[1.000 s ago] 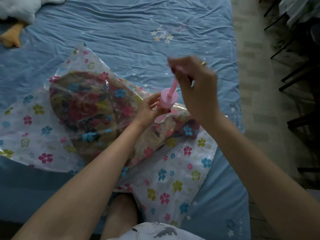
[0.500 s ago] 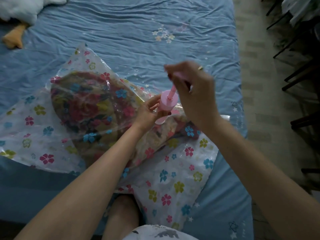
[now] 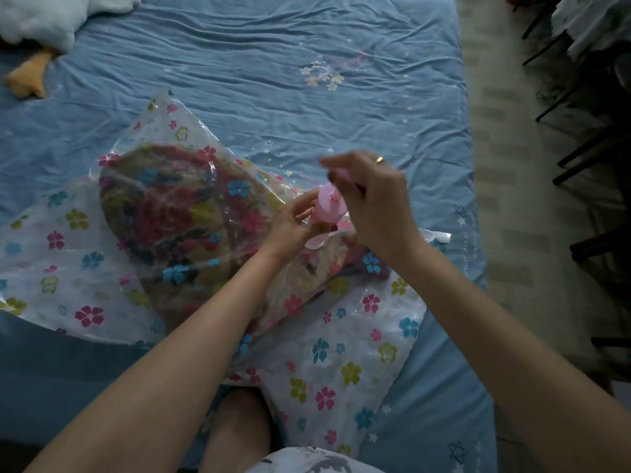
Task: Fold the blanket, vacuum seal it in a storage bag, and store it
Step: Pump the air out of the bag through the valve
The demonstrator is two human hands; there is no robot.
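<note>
From the head camera, a wrinkled blue bed sheet [image 3: 273, 63] covers the bed; tiled floor [image 3: 512, 233] and dark chair legs [image 3: 580, 148] lie past its right edge. A white plush toy [image 3: 41, 18] sits at the far left corner. Toward the near edge lies the flowered storage bag [image 3: 341, 353] holding the blanket [image 3: 170, 216]. The left hand [image 3: 290, 227] grips the pink pump [image 3: 329, 208]; the right hand [image 3: 372, 199] grasps its handle.

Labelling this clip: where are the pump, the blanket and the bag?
pump [image 3: 329, 208], head view, pink barrel.
blanket [image 3: 170, 216], head view, its floral middle, seen through plastic.
bag [image 3: 358, 356], head view, flat near corner.
</note>
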